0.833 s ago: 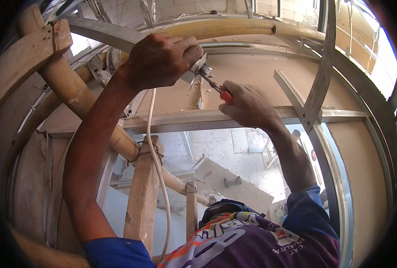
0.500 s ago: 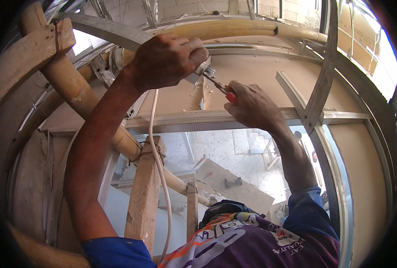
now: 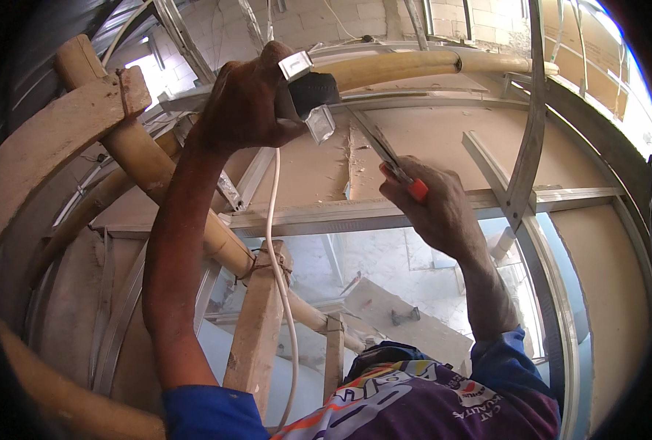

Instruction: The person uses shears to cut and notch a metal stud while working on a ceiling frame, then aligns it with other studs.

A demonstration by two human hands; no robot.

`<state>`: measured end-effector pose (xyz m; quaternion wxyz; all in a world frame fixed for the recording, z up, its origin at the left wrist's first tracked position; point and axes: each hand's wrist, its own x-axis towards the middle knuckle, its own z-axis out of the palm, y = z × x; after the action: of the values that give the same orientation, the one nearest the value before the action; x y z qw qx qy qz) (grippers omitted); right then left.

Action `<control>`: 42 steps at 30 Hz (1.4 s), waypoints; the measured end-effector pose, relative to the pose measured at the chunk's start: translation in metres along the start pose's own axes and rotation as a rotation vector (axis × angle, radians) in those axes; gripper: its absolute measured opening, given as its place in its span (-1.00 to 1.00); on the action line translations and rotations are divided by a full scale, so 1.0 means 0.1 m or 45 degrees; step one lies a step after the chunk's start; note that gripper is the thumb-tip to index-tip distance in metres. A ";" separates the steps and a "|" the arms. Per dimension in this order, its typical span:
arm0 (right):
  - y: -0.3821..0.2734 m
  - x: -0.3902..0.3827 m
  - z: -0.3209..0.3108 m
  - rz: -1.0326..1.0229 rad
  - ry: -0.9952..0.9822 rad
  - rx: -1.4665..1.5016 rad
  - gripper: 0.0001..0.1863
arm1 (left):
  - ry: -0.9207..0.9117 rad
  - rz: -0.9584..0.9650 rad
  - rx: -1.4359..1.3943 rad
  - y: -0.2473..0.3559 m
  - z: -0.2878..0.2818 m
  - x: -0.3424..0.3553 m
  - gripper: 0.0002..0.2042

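Note:
My left hand is closed around a metal channel, a silvery profile. Its end faces me, with two bright bent flaps on either side of a dark hollow. In my right hand is a pair of tin snips with red handles. Their long blades point up and left toward the channel's end, a little apart from it. Below both hands lies a brown ceiling board with a ragged split and small crumbs near it.
A bamboo pole runs across behind the hands. At left, a wooden beam crosses another bamboo pole. A white cable hangs by my left forearm. Beyond a metal rail, an opening shows the tiled floor far below.
The channel's end has turned to face me, its flaps now in plain sight. The snips have come away from the metal, moving slightly right and down. The whole view has shifted a little.

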<state>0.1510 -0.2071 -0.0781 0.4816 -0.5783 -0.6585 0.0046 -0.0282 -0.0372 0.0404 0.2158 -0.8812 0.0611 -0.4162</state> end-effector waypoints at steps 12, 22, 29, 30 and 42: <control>-0.28 0.05 -0.16 0.182 0.182 0.389 -0.74 | -0.121 -0.084 0.061 -0.06 0.06 0.00 -0.30; -0.25 -0.12 -0.17 -0.365 0.535 0.827 -0.67 | -0.081 -0.144 0.047 -0.03 0.00 0.03 -0.33; -0.30 0.00 -0.10 0.206 0.170 0.781 -0.79 | -0.151 -0.187 0.150 0.00 -0.12 -0.05 -0.34; -0.24 -0.03 -0.16 -0.050 0.310 0.986 -0.77 | -0.153 -0.270 0.150 -0.01 -0.12 -0.02 -0.35; -0.28 0.00 0.11 -0.330 0.475 1.233 -0.80 | 0.088 -0.115 -0.069 -0.13 -0.26 0.04 -0.40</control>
<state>0.1235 -0.2099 -0.0680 0.7989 -0.1948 -0.5501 0.1457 -0.0465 -0.0351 0.0636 0.1707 -0.8736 0.0400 -0.4539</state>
